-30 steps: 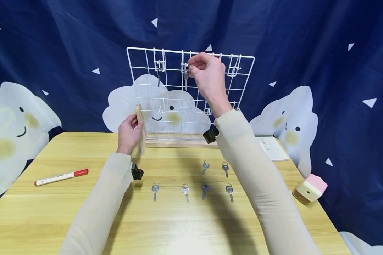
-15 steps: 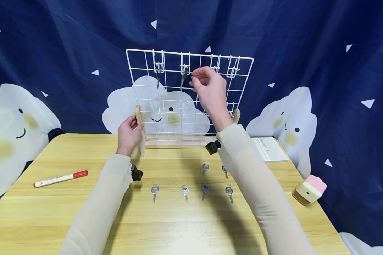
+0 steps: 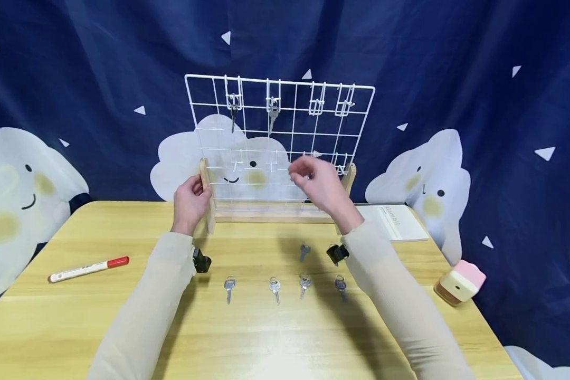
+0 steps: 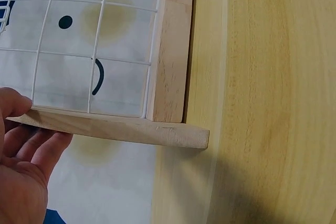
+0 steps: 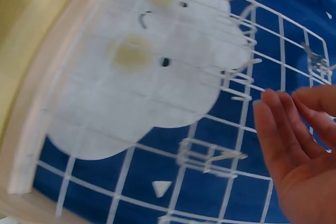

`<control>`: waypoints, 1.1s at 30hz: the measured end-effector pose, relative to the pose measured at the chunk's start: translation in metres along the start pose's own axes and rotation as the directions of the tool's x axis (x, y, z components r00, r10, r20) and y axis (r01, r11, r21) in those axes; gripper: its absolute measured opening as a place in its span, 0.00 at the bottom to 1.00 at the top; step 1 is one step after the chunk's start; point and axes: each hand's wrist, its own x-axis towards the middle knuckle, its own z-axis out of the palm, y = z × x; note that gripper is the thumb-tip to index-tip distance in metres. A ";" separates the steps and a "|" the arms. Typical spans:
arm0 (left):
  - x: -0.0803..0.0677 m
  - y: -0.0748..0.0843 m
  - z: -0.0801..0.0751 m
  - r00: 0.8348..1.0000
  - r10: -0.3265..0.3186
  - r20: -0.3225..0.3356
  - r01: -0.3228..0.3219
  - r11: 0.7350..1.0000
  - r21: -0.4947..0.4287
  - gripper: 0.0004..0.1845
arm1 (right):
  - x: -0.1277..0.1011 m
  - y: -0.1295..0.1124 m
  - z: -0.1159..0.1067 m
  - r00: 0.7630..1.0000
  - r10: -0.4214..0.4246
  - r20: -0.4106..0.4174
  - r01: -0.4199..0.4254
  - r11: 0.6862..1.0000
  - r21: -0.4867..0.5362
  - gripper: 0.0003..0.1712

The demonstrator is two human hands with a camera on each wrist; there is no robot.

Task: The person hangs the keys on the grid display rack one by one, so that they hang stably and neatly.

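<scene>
A white wire grid rack [image 3: 285, 142] stands on a wooden base at the back of the table. Two keys hang from its top hooks, one [image 3: 233, 110] on the left and one [image 3: 272, 113] beside it. Two more hooks [image 3: 316, 106] to the right are bare. My left hand [image 3: 192, 191] grips the rack's left wooden post [image 4: 121, 127], thumb on one side and fingers on the other. My right hand [image 3: 309, 177] hovers in front of the lower grid, fingers relaxed and empty [image 5: 296, 140]. Several keys [image 3: 275, 287] lie in rows on the table below it.
A red-capped white marker [image 3: 87, 268] lies at the left of the wooden table [image 3: 76, 327]. A white booklet [image 3: 399, 221] sits right of the rack, and a pink-and-cream block [image 3: 461, 282] near the right edge. A blue cloud-print curtain hangs behind.
My right hand let go of the second key, which now hangs on its hook, and dropped from the rack's top to in front of the lower grid. My left hand stayed on the post.
</scene>
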 end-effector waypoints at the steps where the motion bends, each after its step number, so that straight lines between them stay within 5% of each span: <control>1: -0.001 -0.001 0.000 1.000 0.000 0.000 0.000 1.000 0.001 0.24 | -0.004 0.004 0.002 0.999 0.012 0.030 -0.012 1.000 -0.014 0.05; 14: 0.003 0.002 -0.003 0.999 0.004 0.042 -0.005 1.000 0.023 0.24 | -0.044 0.061 0.020 0.963 0.094 0.254 -0.070 0.992 -0.103 0.10; 24: 0.001 0.001 -0.004 0.998 -0.026 0.063 0.025 0.999 0.026 0.25 | -0.068 0.086 0.033 0.908 0.159 0.387 -0.082 0.975 -0.209 0.21; 33: 0.000 0.000 -0.003 0.998 -0.037 0.056 0.036 0.999 0.019 0.25 | -0.073 0.099 0.046 0.902 0.154 0.404 -0.033 0.956 -0.291 0.17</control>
